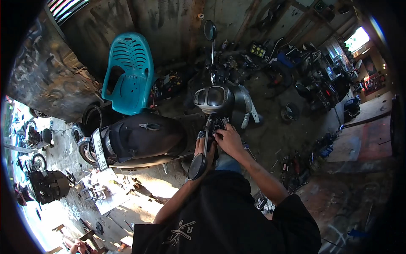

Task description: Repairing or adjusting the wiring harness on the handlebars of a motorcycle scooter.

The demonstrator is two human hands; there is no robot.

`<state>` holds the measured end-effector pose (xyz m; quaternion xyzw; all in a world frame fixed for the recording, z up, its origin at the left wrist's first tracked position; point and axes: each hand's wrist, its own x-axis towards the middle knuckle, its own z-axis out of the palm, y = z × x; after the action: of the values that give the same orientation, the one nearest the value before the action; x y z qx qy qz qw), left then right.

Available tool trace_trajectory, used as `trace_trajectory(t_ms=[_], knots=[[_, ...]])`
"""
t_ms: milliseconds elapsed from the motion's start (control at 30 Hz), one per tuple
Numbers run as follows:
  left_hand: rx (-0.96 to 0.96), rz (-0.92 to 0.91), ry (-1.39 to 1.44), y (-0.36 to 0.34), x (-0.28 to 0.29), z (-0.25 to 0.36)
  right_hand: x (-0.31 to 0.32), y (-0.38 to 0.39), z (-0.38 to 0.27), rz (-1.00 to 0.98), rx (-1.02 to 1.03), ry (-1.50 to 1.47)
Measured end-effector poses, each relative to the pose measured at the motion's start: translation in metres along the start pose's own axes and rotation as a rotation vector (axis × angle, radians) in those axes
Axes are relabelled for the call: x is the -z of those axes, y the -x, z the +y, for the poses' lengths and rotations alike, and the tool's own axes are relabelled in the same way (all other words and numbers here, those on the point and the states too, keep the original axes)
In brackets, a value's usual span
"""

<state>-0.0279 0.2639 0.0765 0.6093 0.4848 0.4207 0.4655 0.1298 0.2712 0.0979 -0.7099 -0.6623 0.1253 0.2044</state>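
A scooter's grey headlight cowl (213,96) sits above a dark handlebar assembly (218,125) with mirrors on stalks. My left hand (201,146) is at the handlebar's near end, partly hidden behind the round mirror (196,166), its fingers curled round something I cannot make out. My right hand (228,139) has fingertips pressed together on the assembly beside the mirror stalk; the small part between them is too small to tell. A pair of pliers (148,126) lies on the black seat (160,139), left of my hands.
A teal plastic chair (131,84) stands beyond the seat. Motorcycles (321,93) and parts crowd the right. A metal bowl (289,111) is on the floor. Tyres (93,114), tools and a paper sheet (108,199) lie leftward. Part of another person (76,245) shows at bottom left.
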Motion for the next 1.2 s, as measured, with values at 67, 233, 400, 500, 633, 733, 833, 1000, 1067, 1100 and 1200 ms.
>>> trace_trajectory(t_ms=[67, 233, 400, 500, 633, 733, 833, 1000, 1067, 1100, 1200], knots=[[-0.112, 0.031, -0.130, 0.000, -0.003, -0.017, 0.000, 0.001, -0.003, 0.022, -0.062, -0.068], [-0.081, 0.035, -0.082, 0.003, -0.002, -0.004, 0.009, 0.007, -0.012, 0.123, -0.156, -0.120], [-0.113, 0.011, -0.153, 0.002, -0.004, -0.002, 0.012, 0.010, -0.018, 0.165, -0.074, 0.006], [-0.322, -0.005, -0.269, 0.001, -0.002, -0.008, 0.004, 0.009, -0.016, 0.100, 0.010, 0.131], [-0.168, 0.074, -0.225, -0.003, -0.012, -0.024, -0.002, 0.005, -0.020, 0.060, 0.012, 0.182], [-0.167, 0.098, -0.232, -0.004, -0.012, -0.020, -0.003, 0.004, -0.018, 0.042, -0.005, 0.183], [-0.202, 0.075, -0.245, -0.003, -0.011, -0.014, -0.007, 0.004, -0.016, 0.032, -0.048, 0.173], [-0.041, 0.053, -0.082, -0.001, -0.012, -0.017, -0.011, 0.001, -0.013, 0.023, -0.159, 0.078], [-0.071, 0.084, -0.069, 0.002, -0.015, -0.022, -0.005, 0.001, -0.019, 0.071, -0.180, 0.022], [-0.035, 0.107, -0.055, 0.002, -0.017, -0.020, -0.004, 0.000, -0.019, 0.069, -0.185, 0.023], [-0.023, 0.131, -0.037, 0.004, -0.022, -0.015, 0.000, 0.002, -0.019, 0.079, -0.225, -0.057]])
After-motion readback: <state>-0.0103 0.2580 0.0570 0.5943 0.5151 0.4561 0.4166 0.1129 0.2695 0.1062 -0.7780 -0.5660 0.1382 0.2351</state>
